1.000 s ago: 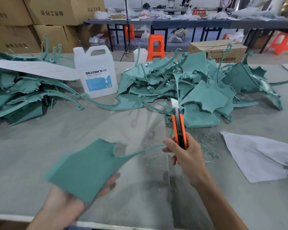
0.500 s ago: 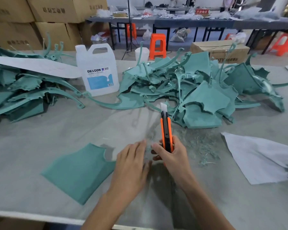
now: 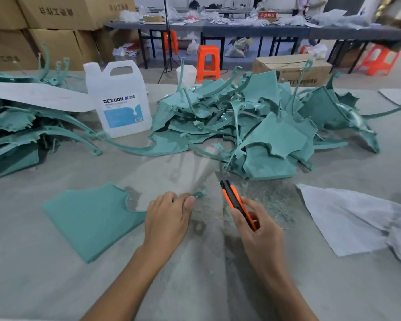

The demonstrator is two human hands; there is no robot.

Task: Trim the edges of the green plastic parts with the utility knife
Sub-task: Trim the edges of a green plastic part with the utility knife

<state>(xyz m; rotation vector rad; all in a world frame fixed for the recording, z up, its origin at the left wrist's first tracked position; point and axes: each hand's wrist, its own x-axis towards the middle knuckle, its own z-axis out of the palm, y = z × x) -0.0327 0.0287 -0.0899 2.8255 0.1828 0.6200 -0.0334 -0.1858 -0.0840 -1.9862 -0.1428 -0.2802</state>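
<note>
A flat green plastic part [image 3: 90, 218] lies on the grey table in front of me, left of centre. Its thin arm runs right under my left hand [image 3: 169, 216], and only the arm's tip [image 3: 199, 194] shows past my fingers. My left hand holds that arm down with curled fingers and the thumb against it. To the right, my right hand [image 3: 257, 230] grips the orange utility knife [image 3: 235, 202]. The blade is out and points up-left, a short way right of the arm's tip and apart from it.
A big heap of green parts [image 3: 264, 126] lies behind the knife and another heap [image 3: 14, 135] at far left. A white DEXCON jug [image 3: 120, 105] stands between them. Green shavings [image 3: 271, 200] litter the table by the knife, and a grey cloth [image 3: 347, 216] lies at right.
A second ago my left hand held the part in the air. The part now lies on the table with my left hand on its thin arm. The knife has tilted left and come nearer.
</note>
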